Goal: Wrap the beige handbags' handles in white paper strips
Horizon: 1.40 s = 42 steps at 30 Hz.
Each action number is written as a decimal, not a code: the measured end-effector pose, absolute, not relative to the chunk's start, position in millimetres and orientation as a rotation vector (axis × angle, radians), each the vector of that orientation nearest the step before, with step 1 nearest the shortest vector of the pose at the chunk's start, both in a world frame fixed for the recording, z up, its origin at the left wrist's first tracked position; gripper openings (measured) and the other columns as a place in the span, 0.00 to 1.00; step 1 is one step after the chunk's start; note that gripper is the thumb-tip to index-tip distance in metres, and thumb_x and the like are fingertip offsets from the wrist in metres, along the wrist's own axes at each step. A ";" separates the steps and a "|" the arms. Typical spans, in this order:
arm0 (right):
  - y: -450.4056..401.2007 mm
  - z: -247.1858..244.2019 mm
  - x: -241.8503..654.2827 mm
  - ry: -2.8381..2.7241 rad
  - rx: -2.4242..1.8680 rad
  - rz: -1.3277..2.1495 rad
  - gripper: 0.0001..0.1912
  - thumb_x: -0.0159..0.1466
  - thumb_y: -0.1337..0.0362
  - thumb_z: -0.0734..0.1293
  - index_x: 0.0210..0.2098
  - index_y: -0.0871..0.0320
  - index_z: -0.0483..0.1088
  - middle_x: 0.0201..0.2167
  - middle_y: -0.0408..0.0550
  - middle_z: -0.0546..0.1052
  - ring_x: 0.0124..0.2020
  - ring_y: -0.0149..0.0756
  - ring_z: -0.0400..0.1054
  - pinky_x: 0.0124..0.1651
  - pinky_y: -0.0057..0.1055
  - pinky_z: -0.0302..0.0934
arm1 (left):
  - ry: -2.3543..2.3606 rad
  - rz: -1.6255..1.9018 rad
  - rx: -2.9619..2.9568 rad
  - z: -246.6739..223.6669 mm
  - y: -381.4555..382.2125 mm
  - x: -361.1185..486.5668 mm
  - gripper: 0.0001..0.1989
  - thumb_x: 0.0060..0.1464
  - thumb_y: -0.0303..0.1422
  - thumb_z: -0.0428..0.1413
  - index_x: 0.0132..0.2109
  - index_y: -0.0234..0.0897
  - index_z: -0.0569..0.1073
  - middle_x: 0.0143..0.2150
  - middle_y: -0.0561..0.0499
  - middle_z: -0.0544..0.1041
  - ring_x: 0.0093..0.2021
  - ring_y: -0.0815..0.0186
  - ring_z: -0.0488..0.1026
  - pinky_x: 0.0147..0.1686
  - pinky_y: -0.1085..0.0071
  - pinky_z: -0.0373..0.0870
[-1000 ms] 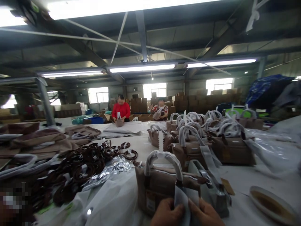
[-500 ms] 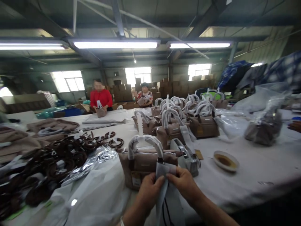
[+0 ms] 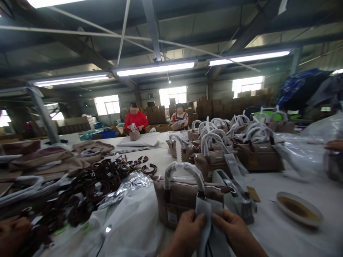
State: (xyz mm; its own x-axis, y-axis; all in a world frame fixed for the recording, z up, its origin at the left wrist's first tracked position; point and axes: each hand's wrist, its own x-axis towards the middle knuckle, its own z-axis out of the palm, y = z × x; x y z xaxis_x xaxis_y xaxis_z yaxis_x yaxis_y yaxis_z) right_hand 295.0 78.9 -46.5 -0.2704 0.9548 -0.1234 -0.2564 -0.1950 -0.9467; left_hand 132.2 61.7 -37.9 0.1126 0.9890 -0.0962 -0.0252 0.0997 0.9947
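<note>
floral-topped person [image 3: 180, 116]: raised arm [image 3: 172, 122] lowered | right edge: co-worker's hand [image 3: 334, 145] in view

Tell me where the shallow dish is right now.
In the head view, the shallow dish sits on the table at the right, just right of a small tan card and beyond the person's right hand.

A person in red [image 3: 136, 120] and a person in a patterned top [image 3: 179, 119] are beyond the table [image 3: 268, 210], in front of stacked boxes [image 3: 155, 115] and bright windows [image 3: 173, 95]. Long lamps [image 3: 160, 68] hang below the beams [image 3: 152, 30]. At the right, a dish [image 3: 317, 218] with brown contents sits on the table, and blue cloth [image 3: 293, 85] is heaped farther back.
</note>
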 end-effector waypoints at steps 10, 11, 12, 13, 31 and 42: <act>76.9 -31.0 292.2 -1.349 -1.135 1.225 0.13 0.54 0.57 0.72 0.28 0.62 0.75 0.25 0.45 0.76 0.27 0.36 0.67 0.32 0.30 0.60 | 1.182 1.065 1.072 -39.4 64.0 141.2 0.27 0.49 0.50 0.62 0.43 0.28 0.76 0.33 0.45 0.79 0.33 0.61 0.73 0.33 0.70 0.69; 76.4 -30.1 291.9 -1.422 -1.192 1.091 0.11 0.56 0.58 0.71 0.27 0.61 0.74 0.24 0.44 0.75 0.27 0.35 0.66 0.31 0.30 0.59 | 1.202 1.084 1.078 -39.6 63.8 142.5 0.27 0.49 0.50 0.62 0.43 0.28 0.76 0.35 0.44 0.79 0.35 0.61 0.74 0.34 0.69 0.70; 75.7 -29.4 292.0 -1.479 -1.245 0.969 0.10 0.57 0.59 0.69 0.26 0.60 0.73 0.23 0.43 0.74 0.27 0.35 0.65 0.31 0.29 0.57 | 1.222 1.100 1.083 -39.6 63.1 143.7 0.26 0.49 0.50 0.61 0.42 0.29 0.76 0.36 0.43 0.80 0.36 0.60 0.74 0.35 0.69 0.70; 74.8 -29.0 292.4 -1.516 -1.288 0.874 0.11 0.57 0.60 0.69 0.24 0.60 0.71 0.21 0.43 0.72 0.26 0.34 0.63 0.30 0.29 0.56 | 1.236 1.111 1.085 -39.4 62.1 144.7 0.26 0.50 0.50 0.61 0.42 0.29 0.77 0.37 0.42 0.80 0.37 0.59 0.75 0.36 0.69 0.70; 48.9 -39.0 276.2 -1.694 -1.075 0.490 0.08 0.66 0.69 0.60 0.39 0.58 0.71 0.34 0.49 0.72 0.37 0.39 0.68 0.43 0.35 0.63 | 1.587 1.178 1.378 -33.0 56.9 156.6 0.18 0.57 0.44 0.52 0.36 0.33 0.76 0.33 0.43 0.79 0.37 0.55 0.76 0.39 0.64 0.67; 42.5 -19.8 284.3 -1.960 -1.029 0.548 0.09 0.63 0.75 0.59 0.38 0.59 0.68 0.38 0.52 0.68 0.41 0.41 0.65 0.49 0.38 0.65 | 1.411 1.220 1.328 -35.3 54.8 159.3 0.21 0.57 0.49 0.53 0.38 0.33 0.75 0.36 0.43 0.79 0.40 0.55 0.76 0.40 0.67 0.68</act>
